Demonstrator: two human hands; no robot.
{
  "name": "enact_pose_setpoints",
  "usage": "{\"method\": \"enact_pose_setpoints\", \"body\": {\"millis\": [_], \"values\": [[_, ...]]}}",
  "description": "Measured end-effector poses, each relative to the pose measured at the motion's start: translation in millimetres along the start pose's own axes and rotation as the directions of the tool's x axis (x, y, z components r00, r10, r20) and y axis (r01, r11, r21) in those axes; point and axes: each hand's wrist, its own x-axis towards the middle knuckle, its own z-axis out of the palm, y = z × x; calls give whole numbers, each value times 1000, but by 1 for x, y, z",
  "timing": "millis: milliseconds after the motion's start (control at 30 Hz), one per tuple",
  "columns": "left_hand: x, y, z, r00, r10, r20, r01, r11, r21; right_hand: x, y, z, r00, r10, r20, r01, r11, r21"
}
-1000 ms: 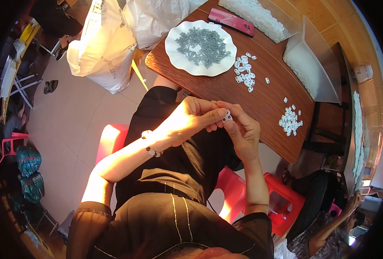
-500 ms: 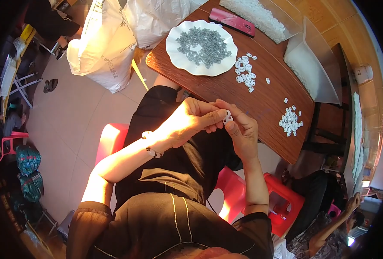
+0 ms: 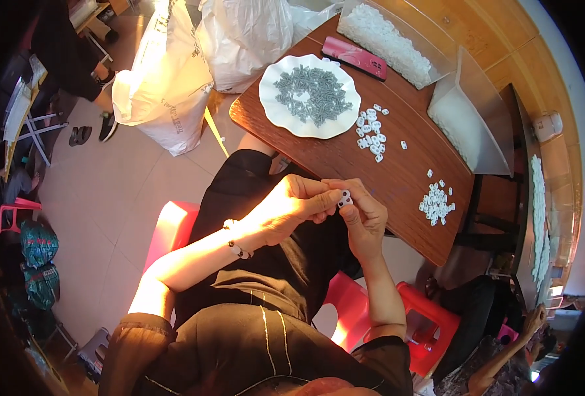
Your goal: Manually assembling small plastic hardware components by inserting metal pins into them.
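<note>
Above my lap, near the table's front edge, my two hands meet. My left hand [image 3: 291, 210] pinches with thumb and forefinger at the left side of a small white piece with dark round holes [image 3: 345, 197]. From the other side, the bent fingers and thumb of my right hand [image 3: 368, 224] close on the same piece. Anything else between the fingertips is hidden. Similar small white pieces [image 3: 372, 137] lie loosely in a pile on the brown table [image 3: 398, 178]. A scalloped white plate [image 3: 271, 113] holds many small grey pieces [image 3: 325, 92].
Another pile of white pieces [image 3: 436, 206] lies at the table's right end. Behind stand a pink case [image 3: 355, 57] and clear-walled bins of white pieces [image 3: 388, 39]. White sacks [image 3: 167, 86] stand at the back left. A person's arm [image 3: 513, 350] shows at lower right, beside a red stool [image 3: 431, 327].
The whole view has shifted, so the table and my hands sit slightly lower in the picture. Both hands keep their pinch on the white piece. At upper left, another person's foot has moved.
</note>
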Motion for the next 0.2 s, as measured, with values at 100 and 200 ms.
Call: {"method": "enact_pose_setpoints", "body": {"millis": [100, 200], "values": [[-2, 5, 6, 1000, -4, -7, 3, 999, -43, 0, -1, 0, 999, -43, -6, 43, 998, -42], [-1, -1, 3, 1000, 1, 7, -1, 997, -72, -1, -2, 0, 999, -34, -10, 34, 999, -29]]}}
